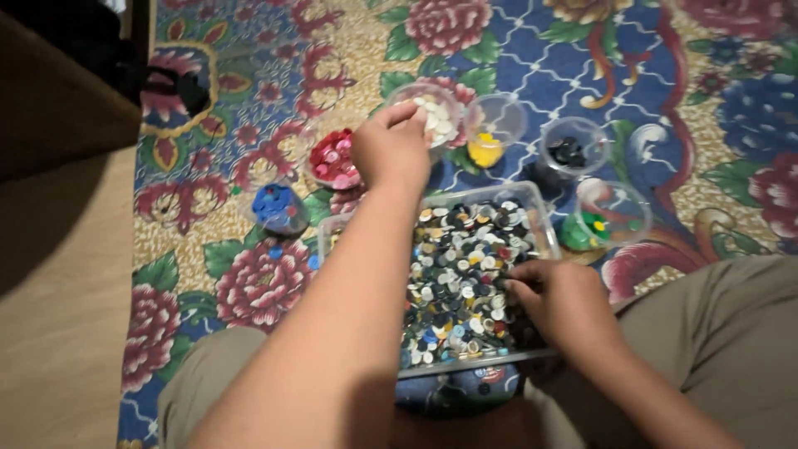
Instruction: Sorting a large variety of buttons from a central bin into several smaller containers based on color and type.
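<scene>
Now the left hand stretches far out, fingertips pinched together over the clear cup of white buttons; whether a button sits between them I cannot tell. Meanwhile the right hand digs into the clear tray of mixed buttons near the lap, fingers curled down among them. Around the far side sit more cups: red buttons, blue, yellow, black and green, all on a flowered carpet.

Bare forearms, no sleeves showing (khaki trousers on both legs).
</scene>
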